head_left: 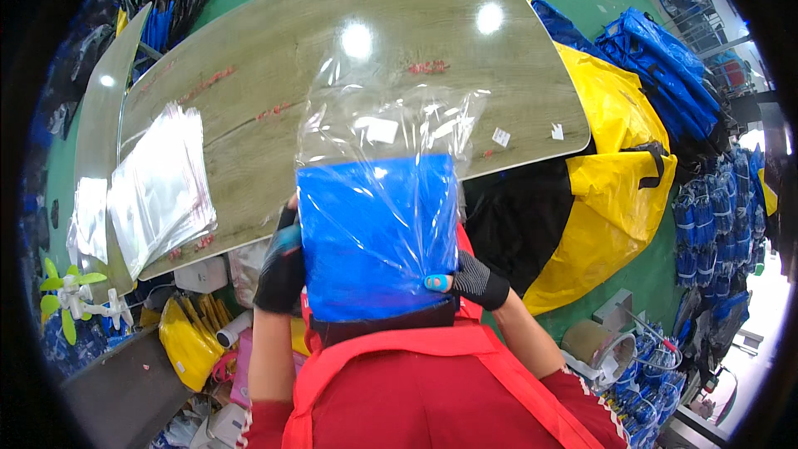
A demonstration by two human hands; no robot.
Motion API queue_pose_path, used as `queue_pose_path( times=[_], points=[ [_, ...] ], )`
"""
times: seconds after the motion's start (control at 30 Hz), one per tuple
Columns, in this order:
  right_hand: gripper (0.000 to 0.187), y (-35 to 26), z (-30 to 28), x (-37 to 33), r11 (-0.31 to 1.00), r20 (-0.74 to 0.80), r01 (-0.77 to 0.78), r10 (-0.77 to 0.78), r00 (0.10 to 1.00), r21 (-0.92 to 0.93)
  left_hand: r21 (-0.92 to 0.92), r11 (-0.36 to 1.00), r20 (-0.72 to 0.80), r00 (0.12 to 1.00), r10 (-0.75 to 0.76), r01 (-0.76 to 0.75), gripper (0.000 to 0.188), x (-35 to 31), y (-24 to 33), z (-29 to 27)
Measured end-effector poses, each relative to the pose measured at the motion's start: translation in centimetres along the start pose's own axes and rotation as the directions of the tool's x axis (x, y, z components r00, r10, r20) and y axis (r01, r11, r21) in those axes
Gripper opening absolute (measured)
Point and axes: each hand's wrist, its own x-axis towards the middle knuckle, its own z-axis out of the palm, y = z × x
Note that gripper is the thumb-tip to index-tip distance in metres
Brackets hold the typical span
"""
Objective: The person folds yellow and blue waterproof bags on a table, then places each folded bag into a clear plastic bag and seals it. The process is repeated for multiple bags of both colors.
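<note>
A folded blue piece of sheet-like material with a black lower edge sits inside a clear plastic bag, held close to my body at the table's near edge. The bag's loose upper part lies over the tabletop. My left hand, in a dark fingerless glove, grips the left side, its fingertips partly hidden behind the bundle. On the lower right, my right hand, gloved likewise, pinches the bag with its thumb on the front and its other fingers out of sight.
The wood-look table has red marks. A stack of clear plastic bags lies on its left. Large yellow and black bags and blue ones lie right. A small green-bladed fan stands lower left; a tape roll sits lower right.
</note>
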Motion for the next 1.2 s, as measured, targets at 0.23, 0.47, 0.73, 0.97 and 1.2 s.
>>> queue_pose_path(
  times=[0.23, 0.47, 0.73, 0.97, 1.2],
  points=[
    [0.057, -0.5, -1.1, 0.9, 0.97, -0.274, 0.208, -0.167, 0.947, 0.128, 0.074, 0.982, -0.278, 0.949, -0.147, 0.174, 0.063, -2.5, -2.2, 1.7],
    [0.051, 3.0, 0.2, -0.4, 0.995, -0.288, 0.076, -0.056, 0.956, 0.06, 0.583, 0.793, -0.3, 0.86, 0.413, -0.177, 0.021, -0.1, -3.4, -1.8],
    [0.046, 3.1, -2.5, 0.0, 0.975, -0.249, 0.063, -0.117, 0.961, -0.214, 0.595, 0.803, -0.335, 0.907, 0.256, -0.007, 0.038, -3.8, -7.5, -3.8],
    [0.083, -0.8, -0.8, 2.3, 0.993, -0.152, 0.077, -0.09, 0.984, -0.089, 0.255, 0.953, -0.164, 0.978, -0.126, 0.165, 0.057, 0.8, -0.6, -1.3],
    [0.078, -3.3, -0.1, 2.2, 0.983, -0.169, 0.181, -0.176, 0.97, 0.019, 0.361, 0.839, -0.057, 0.908, -0.416, 0.407, 0.078, 0.8, 2.0, 1.3]
  ],
)
